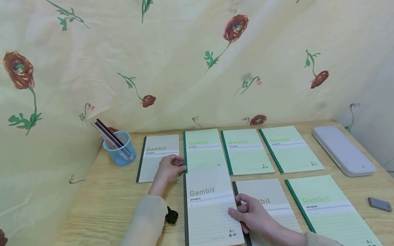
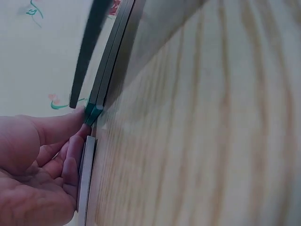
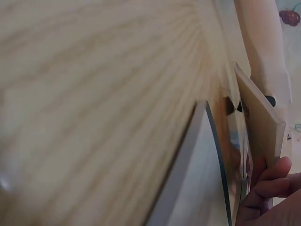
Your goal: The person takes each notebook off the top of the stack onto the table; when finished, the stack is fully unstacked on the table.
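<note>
Between right thumb and fingers, my right hand [image 1: 254, 214] holds a grey Gambit notebook [image 1: 209, 224] by its right edge. In the right wrist view that notebook [image 3: 263, 120] is tilted up off the table. Its top overlaps the lower part of a green notebook [image 1: 206, 152] in the back row. At the left spine of this green notebook is my left hand [image 1: 168, 168], which lies over a grey notebook [image 1: 155, 163]. The left wrist view shows the thumb and fingers pinching the corner of the green spine [image 2: 94, 112], just below the raised dark spine [image 2: 84, 66].
Two more green notebooks [image 1: 247, 156] lie along the back row. Nearer me are another grey notebook [image 1: 264, 188], partly under my right hand, and a green one [image 1: 333, 213]. A blue pen cup [image 1: 121, 155] stands back left; a white case [image 1: 344, 150] and small grey block [image 1: 379, 204] lie right.
</note>
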{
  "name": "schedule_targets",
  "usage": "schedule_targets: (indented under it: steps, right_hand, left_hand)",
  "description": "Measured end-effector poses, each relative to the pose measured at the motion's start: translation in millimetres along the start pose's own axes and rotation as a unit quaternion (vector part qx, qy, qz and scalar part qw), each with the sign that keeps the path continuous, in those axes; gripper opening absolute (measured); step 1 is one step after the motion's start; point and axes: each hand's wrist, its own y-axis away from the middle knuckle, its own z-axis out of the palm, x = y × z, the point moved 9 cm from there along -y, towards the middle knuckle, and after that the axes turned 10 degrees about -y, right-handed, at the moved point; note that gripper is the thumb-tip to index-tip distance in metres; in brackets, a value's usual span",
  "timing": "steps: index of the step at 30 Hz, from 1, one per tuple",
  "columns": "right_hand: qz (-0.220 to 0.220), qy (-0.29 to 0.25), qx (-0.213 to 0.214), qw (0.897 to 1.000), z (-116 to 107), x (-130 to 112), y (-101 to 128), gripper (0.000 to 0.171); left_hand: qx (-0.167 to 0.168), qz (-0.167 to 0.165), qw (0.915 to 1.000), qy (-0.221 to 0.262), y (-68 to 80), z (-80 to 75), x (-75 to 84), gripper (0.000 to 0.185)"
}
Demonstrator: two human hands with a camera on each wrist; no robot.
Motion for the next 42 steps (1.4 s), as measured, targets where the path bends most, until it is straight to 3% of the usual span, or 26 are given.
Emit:
schedule_targets:
  steps: [13,22,31,42]
  right_hand:
    - [-0.015,0.032,-0.03,0.999,14.5,9.3,9.5,0.043]
    - [-0.036,0.086,-0.044,0.995,16.4,10.8,12.5,0.04]
    - [-0.073,0.186,-0.024,0.98,14.6,2.3,14.7,0.056]
    - [-0.068,0.255,-0.041,0.964,18.1,3.5,17.5,0.07]
  left_hand:
    - [0.003,-0.003,0.9999,0.013,-0.2,0.3,-0.3,0.025]
    - [0.001,-0.006,0.9999,0.009,0.9,-0.4,0.0,0.024]
    - [0.002,0.0,0.9999,0.013,1.1,0.1,-0.9,0.024]
    - [0.001,-0.004,0.9999,0.014,1.6,0.5,-0.6,0.023]
